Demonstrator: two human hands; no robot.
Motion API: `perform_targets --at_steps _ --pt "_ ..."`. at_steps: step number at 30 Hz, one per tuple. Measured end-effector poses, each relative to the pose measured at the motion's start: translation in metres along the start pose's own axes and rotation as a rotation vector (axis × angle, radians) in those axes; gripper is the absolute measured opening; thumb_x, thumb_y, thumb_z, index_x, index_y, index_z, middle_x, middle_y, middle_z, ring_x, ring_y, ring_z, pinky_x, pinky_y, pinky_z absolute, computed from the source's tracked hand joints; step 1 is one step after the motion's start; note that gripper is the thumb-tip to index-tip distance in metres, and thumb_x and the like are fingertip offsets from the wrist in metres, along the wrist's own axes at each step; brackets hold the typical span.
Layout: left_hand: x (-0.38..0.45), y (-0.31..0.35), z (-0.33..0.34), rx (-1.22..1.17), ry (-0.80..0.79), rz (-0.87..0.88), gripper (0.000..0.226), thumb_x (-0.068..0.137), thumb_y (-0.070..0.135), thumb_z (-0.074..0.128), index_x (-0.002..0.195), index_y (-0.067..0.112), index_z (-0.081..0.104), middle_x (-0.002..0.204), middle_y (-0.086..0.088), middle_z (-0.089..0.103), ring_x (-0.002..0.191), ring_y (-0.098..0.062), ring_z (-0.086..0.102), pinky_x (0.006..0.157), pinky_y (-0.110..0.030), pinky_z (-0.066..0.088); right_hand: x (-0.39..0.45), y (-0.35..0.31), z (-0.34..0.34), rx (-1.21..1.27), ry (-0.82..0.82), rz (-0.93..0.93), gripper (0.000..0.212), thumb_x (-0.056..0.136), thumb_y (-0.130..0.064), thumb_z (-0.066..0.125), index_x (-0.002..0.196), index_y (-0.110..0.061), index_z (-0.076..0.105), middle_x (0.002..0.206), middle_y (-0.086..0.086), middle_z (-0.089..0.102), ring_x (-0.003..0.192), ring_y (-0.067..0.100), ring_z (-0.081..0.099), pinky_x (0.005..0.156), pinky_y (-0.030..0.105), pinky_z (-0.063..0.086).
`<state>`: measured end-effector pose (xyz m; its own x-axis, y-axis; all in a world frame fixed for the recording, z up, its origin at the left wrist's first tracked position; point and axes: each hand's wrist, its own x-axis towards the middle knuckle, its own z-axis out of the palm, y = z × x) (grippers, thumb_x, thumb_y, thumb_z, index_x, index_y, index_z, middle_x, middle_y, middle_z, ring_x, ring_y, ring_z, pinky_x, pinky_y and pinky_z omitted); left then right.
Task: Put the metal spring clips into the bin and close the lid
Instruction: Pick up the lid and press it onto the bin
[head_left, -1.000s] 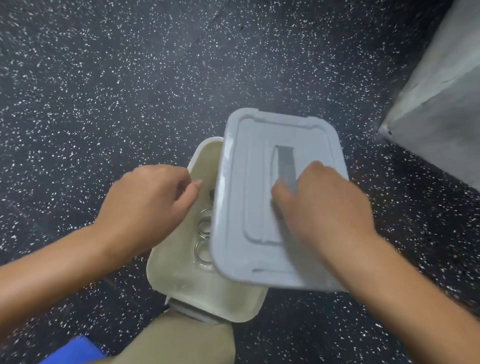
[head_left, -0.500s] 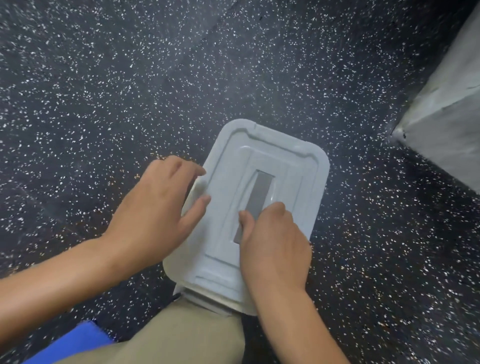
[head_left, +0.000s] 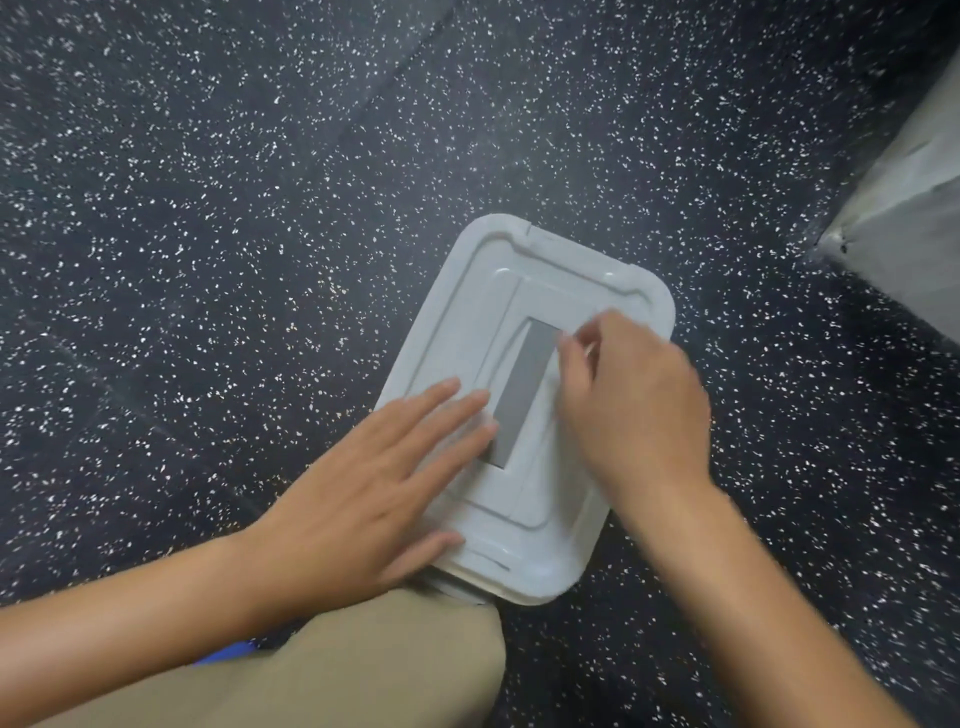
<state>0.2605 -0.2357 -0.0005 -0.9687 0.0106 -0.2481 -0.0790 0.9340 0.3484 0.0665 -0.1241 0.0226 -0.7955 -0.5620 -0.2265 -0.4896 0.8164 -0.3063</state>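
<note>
Since a second ago the lid has gone from hanging askew over the open bin, with metal rings showing inside, to lying square across it. Head view: the left hand lies open and flat, fingers spread on the lid's near-left part. The right hand is loosely curled beside the grey handle strip, gripping nothing as far as shows. Of the bin itself only a sliver of rim peeps out on the speckled floor; the clips are hidden. Likely all that remains is pressing the lid home; whether it has snapped down is unclear.
</note>
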Motion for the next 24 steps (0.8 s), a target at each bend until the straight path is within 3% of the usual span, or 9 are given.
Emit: perform_targets --at_steps 2,4,6,9,14,16,19,21,24 --pt "-0.001 0.001 0.006 0.051 -0.055 0.069 0.087 0.093 0.062 0.052 0.16 0.015 0.022 0.17 -0.009 0.014 0.157 -0.028 0.008 0.121 -0.047 0.02 0.028 0.011 -0.002 0.071 0.169 -0.107 0.025 0.098 -0.033 0.053 0.111 -0.013 0.061 0.105 0.007 0.065 0.095 0.031 0.058 0.076 0.042 0.046" --pt "0.0 0.0 0.011 0.062 -0.091 0.095 0.095 0.09 0.073 0.047 0.161 0.016 0.02 0.17 -0.007 0.012 0.157 -0.027 0.008 0.122 -0.047 0.017 0.056 0.021 -0.003 0.021 0.174 -0.202 0.032 0.097 -0.032 0.056 0.12 -0.01 0.059 0.116 0.009 0.063 0.106 0.032 0.053 0.085 0.044 0.045" --pt "0.002 0.0 0.013 0.082 -0.118 0.101 0.104 0.084 0.082 0.045 0.161 0.016 0.019 0.17 -0.008 0.012 0.157 -0.028 0.008 0.123 -0.048 0.015 0.081 0.029 -0.003 -0.036 0.024 -0.215 0.042 0.099 -0.039 0.053 0.131 -0.011 0.054 0.126 0.01 0.061 0.116 0.032 0.052 0.094 0.045 0.043" --pt "0.003 0.002 0.016 0.128 -0.118 0.103 0.108 0.082 0.081 0.05 0.161 0.015 0.018 0.17 -0.009 0.011 0.157 -0.029 0.009 0.121 -0.049 0.017 0.101 0.036 -0.005 0.016 -0.201 -0.123 0.055 0.097 -0.052 0.05 0.138 -0.015 0.053 0.131 0.007 0.062 0.118 0.029 0.058 0.096 0.046 0.048" --pt "0.003 0.001 0.017 0.175 -0.138 0.112 0.124 0.069 0.086 0.057 0.161 0.013 0.016 0.17 -0.012 0.009 0.156 -0.033 0.008 0.123 -0.05 0.013 0.11 0.034 -0.009 0.084 -0.297 -0.152 0.04 0.093 -0.054 0.055 0.112 -0.021 0.068 0.103 0.003 0.069 0.097 0.026 0.062 0.08 0.037 0.051" --pt "0.003 0.003 0.018 0.213 -0.153 0.101 0.127 0.066 0.079 0.064 0.162 0.013 0.014 0.17 -0.013 0.006 0.156 -0.034 0.006 0.123 -0.05 0.01 0.114 0.034 -0.012 0.067 -0.31 -0.167 0.039 0.093 -0.054 0.054 0.108 -0.021 0.07 0.098 0.003 0.07 0.093 0.027 0.062 0.077 0.036 0.051" --pt "0.004 0.005 0.02 0.215 -0.096 0.1 0.108 0.077 0.061 0.061 0.161 0.012 0.015 0.17 -0.015 0.009 0.156 -0.035 0.006 0.123 -0.051 0.012 0.12 0.038 -0.015 0.06 -0.388 -0.171 0.044 0.095 -0.055 0.051 0.105 -0.017 0.071 0.092 0.002 0.069 0.086 0.025 0.061 0.07 0.034 0.047" --pt "0.004 0.005 0.021 0.224 -0.088 0.107 0.109 0.074 0.055 0.064 0.161 0.012 0.014 0.17 -0.015 0.008 0.156 -0.035 0.006 0.123 -0.051 0.012 0.124 0.037 -0.015 0.074 -0.457 -0.188 0.054 0.099 -0.056 0.044 0.096 -0.008 0.069 0.08 0.001 0.063 0.074 0.022 0.055 0.066 0.033 0.04" --pt "0.002 0.006 0.023 0.233 -0.083 0.105 0.116 0.066 0.048 0.073 0.162 0.014 0.015 0.17 -0.015 0.009 0.156 -0.035 0.007 0.123 -0.051 0.012 0.13 0.037 -0.012 0.114 -0.52 -0.142 0.059 0.104 -0.053 0.032 0.08 -0.006 0.06 0.079 0.001 0.059 0.075 0.022 0.052 0.07 0.03 0.036"
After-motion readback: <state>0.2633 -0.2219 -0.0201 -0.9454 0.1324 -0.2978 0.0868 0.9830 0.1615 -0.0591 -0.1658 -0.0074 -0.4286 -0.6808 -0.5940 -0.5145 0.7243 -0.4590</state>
